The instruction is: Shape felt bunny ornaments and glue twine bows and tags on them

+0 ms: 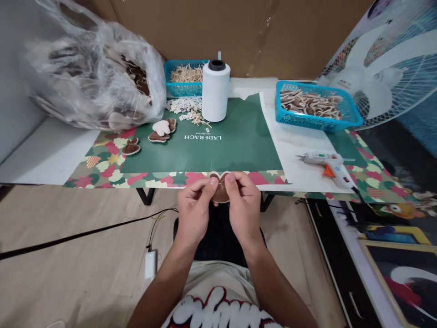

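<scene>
Both hands pinch one small brown felt bunny-head piece (221, 195) with a pale edge, just in front of the table's near edge. My left hand (195, 207) grips its left side, thumb on top. My right hand (244, 205) holds the right side the same way. Parts of the piece are hidden under the thumbs. On the table to the left lie a similar brown bunny piece (131, 147) and a small pile of brown and cream felt pieces (161, 129).
A white thread cone (215, 93) stands mid-table, before a blue basket (182, 90) of pale strips. At right are another blue basket (307, 119) of felt pieces, a glue gun (327, 165) and a fan (372, 77). A plastic bag (150, 59) of felt pieces sits left.
</scene>
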Motion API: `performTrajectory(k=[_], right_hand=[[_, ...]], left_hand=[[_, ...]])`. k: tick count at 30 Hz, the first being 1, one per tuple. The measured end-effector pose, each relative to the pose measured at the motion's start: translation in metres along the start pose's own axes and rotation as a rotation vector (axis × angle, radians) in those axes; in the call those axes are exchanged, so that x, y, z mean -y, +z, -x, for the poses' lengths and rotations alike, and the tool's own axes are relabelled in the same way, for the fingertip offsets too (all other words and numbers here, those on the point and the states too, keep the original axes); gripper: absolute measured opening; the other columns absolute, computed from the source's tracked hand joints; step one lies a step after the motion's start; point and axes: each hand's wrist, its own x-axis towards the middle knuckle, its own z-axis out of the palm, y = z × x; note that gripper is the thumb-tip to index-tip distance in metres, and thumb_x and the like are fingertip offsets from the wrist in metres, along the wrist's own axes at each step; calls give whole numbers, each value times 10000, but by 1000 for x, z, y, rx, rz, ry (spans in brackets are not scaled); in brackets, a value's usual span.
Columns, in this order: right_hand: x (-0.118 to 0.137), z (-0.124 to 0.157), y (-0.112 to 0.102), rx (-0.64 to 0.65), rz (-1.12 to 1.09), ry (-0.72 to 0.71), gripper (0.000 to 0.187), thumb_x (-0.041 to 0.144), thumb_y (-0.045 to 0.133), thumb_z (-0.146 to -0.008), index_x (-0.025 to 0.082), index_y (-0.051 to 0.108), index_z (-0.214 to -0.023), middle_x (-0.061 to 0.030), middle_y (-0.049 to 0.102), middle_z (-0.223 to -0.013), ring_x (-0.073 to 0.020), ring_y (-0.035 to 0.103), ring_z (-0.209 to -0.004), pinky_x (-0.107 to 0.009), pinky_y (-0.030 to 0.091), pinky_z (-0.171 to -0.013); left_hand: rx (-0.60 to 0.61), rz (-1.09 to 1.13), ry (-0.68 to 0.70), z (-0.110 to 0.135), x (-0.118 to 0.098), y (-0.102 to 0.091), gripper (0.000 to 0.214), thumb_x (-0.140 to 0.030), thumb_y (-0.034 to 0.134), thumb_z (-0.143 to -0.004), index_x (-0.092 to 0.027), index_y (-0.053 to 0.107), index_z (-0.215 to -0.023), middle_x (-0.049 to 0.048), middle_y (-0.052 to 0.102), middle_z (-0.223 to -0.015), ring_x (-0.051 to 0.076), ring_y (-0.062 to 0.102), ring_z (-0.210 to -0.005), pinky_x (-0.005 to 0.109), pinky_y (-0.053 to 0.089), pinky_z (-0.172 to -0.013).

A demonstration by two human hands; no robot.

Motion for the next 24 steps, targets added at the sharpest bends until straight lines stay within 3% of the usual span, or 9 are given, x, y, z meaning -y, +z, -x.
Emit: performTrajectory(k=[3,6,10,15,20,24], right_hand=[[-5,-6,2,41,-141,128,324,549,704,-925,229,669,-890,-5,715,-796,-176,690,-734,-323,589,-691],[-12,-12,0,85,-122,169,346,565,703,-919,219,689,-905,-8,708,-801,-178,681,-747,-306,573,-675],[-13,-9,-6,47,-6,76,387,588,610,-986,219,729,-989,-35,743,-925,-182,696,-831,-299,581,-709],[-5,3,-11,69,45,-28,225,447,711,-950,252,728,-1062,-22,741,-943,-179,707,-762,-306,616,-642],[-5,6,-12,77,21,-26,174,408,724,-945,250,738,-1016,-20,760,-908,-179,722,-766,-305,633,-633],[-13,1,-11,157,-118,94,233,451,765,-905,244,747,-1011,-17,764,-905,-173,709,-757,-313,628,-651]], left_hand=[[-39,86,-41,-2,2,2,257,-512,911,-706,-282,796,-688,2,651,-679,130,476,-581,259,380,-505],[-54,42,-8,-5,7,0,246,-509,889,-747,-282,806,-703,3,657,-679,140,513,-608,256,411,-514],[-54,-72,60,-8,12,-5,232,-492,821,-848,-281,822,-752,2,682,-705,155,550,-651,272,466,-558],[46,-95,75,-3,9,-9,375,-534,733,-925,-260,779,-673,8,656,-660,161,555,-625,303,497,-611],[100,-8,5,2,8,-16,204,-419,905,-771,-299,859,-929,26,767,-834,160,643,-704,300,579,-683],[110,67,-40,0,11,-24,177,-377,917,-762,-288,864,-905,34,777,-834,136,659,-719,232,559,-634]])
